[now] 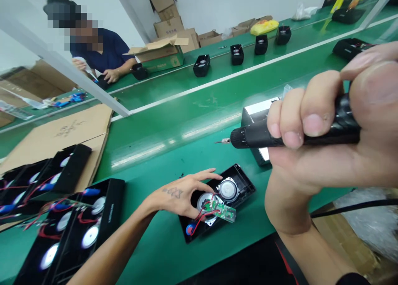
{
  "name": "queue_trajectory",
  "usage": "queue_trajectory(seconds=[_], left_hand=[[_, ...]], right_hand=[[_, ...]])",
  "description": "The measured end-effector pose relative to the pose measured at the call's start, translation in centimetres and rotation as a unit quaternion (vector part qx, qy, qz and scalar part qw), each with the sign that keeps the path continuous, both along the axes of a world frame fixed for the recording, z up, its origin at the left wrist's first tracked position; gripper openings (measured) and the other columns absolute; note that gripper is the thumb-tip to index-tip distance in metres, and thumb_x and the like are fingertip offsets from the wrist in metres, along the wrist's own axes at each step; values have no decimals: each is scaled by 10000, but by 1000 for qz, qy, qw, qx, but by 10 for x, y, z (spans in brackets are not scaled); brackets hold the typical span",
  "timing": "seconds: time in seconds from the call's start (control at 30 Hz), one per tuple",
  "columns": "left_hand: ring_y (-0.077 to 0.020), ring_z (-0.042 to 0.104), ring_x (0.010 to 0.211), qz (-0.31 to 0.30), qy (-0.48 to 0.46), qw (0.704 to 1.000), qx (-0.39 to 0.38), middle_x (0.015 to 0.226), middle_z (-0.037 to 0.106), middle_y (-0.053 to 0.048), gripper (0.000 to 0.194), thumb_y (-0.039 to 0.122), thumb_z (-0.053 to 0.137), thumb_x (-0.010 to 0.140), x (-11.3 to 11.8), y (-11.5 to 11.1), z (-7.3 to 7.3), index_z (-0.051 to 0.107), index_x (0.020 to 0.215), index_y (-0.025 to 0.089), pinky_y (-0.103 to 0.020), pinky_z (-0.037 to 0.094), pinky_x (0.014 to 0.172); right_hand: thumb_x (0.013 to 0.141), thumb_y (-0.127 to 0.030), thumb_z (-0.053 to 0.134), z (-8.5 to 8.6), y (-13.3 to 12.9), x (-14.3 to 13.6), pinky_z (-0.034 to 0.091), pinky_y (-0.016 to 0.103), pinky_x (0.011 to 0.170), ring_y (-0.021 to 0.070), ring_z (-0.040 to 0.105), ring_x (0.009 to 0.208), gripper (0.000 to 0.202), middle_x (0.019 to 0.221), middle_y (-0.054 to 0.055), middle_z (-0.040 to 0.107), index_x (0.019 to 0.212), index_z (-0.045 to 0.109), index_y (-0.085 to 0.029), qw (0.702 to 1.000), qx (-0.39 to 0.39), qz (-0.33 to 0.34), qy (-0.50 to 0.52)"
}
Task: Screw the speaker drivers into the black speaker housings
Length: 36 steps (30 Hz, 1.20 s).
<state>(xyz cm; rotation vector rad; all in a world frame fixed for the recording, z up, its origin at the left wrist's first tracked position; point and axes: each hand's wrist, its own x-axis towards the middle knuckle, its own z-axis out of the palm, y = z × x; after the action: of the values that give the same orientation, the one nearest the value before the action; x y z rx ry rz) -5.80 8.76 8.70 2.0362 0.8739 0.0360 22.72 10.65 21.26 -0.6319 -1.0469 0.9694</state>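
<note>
At the lower left of the frame, open black housings (pixel 116 210) holding speakers stand beside and partly in front of a cardboard sheet (pixel 62 127). Above, a slanted metal post (pixel 83 85) crosses in front of a co-worker (pixel 108 48). At lower centre, my left hand (pixel 180 193) reaches over the working case (pixel 247 187), beside its circuit board (pixel 223 210); whether the fingers pinch anything, I cannot tell. At right, my right hand (pixel 326 164) is clenched around a black screwdriver (pixel 258 135), partly blocking a box (pixel 248 115).
</note>
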Motion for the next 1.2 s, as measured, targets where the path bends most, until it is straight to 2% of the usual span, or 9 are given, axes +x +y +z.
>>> queue_trajectory(seconds=[0.1, 0.3, 0.57, 0.7, 0.83, 0.9, 0.93, 1.03, 1.2], left_hand=[[-409, 362, 1621, 7, -49, 998, -31, 1654, 542, -112, 501, 489, 995, 649, -3, 10, -10, 834, 1071, 275, -620, 346, 1293], [-417, 291, 1649, 26, -70, 995, -72, 1722, 449, -89, 459, 677, 920, 699, -8, 9, -27, 833, 877, 263, -678, 272, 1303], [-439, 177, 1678, 115, -31, 992, 42, 1795, 304, -53, 297, 503, 861, 782, -10, -14, -23, 782, 837, 222, -737, 222, 1304], [-448, 238, 1661, 171, -9, 980, 104, 1778, 346, -51, 249, 444, 839, 804, -12, -25, -23, 751, 786, 211, -753, 250, 1294], [-436, 322, 1632, 232, -7, 960, 156, 1723, 450, -64, 324, 506, 830, 822, -14, -37, -23, 727, 744, 208, -728, 326, 1279], [-419, 352, 1623, 257, -7, 951, 171, 1701, 484, -64, 350, 537, 802, 843, -15, -41, -23, 730, 731, 213, -704, 347, 1281], [-412, 369, 1616, 267, -7, 948, 176, 1690, 501, -63, 362, 551, 790, 848, -15, -43, -22, 730, 723, 217, -690, 350, 1286], [-400, 424, 1589, 283, -2, 941, 185, 1653, 549, -67, 386, 589, 776, 839, -15, -45, -21, 735, 709, 227, -650, 372, 1291], [-382, 516, 1530, 284, 9, 941, 182, 1581, 626, -63, 380, 589, 771, 844, -15, -48, -22, 753, 691, 241, -607, 435, 1263]], right_hand=[[992, -579, 700, -9, 6, -13, 399, 256, 411, 80, 411, 364, 317, 522, -122, 382, 951, 563, -297, 992, 76, -34, 92], [851, -391, 859, -31, 7, 20, 380, 297, 404, 106, 421, 380, 289, 531, -96, 468, 861, 595, -274, 998, 61, -8, -11], [785, -285, 919, -115, -11, 96, 430, 289, 455, 129, 526, 432, 250, 552, -65, 569, 932, 730, -215, 971, -114, -128, -168], [746, -299, 949, -151, -24, 109, 649, 379, 757, 287, 771, 934, 503, 1048, 65, 775, 1200, 733, -292, 950, -125, -187, -214], [728, -222, 948, -170, -63, 77, 567, 584, 1128, 412, 487, 1525, 842, 1591, 75, 553, 1469, 614, -446, 900, -5, -337, -275], [823, -247, 863, -175, -86, 46, 648, 639, 945, 423, 680, 1255, 564, 1298, 93, 715, 1345, 721, -410, 886, 90, -304, -338], [862, -227, 817, -177, -96, 29, 687, 545, 714, 368, 761, 965, 377, 1045, 77, 765, 1209, 777, -370, 887, 160, -227, -368], [930, -90, 738, -181, -111, -21, 641, 341, 615, 189, 714, 695, 173, 866, 50, 766, 1043, 758, -220, 897, 203, -36, -391], [992, -157, 730, -185, -98, -62, 610, 297, 654, 157, 688, 688, 69, 824, 47, 763, 932, 718, -189, 892, 219, -57, -391]])
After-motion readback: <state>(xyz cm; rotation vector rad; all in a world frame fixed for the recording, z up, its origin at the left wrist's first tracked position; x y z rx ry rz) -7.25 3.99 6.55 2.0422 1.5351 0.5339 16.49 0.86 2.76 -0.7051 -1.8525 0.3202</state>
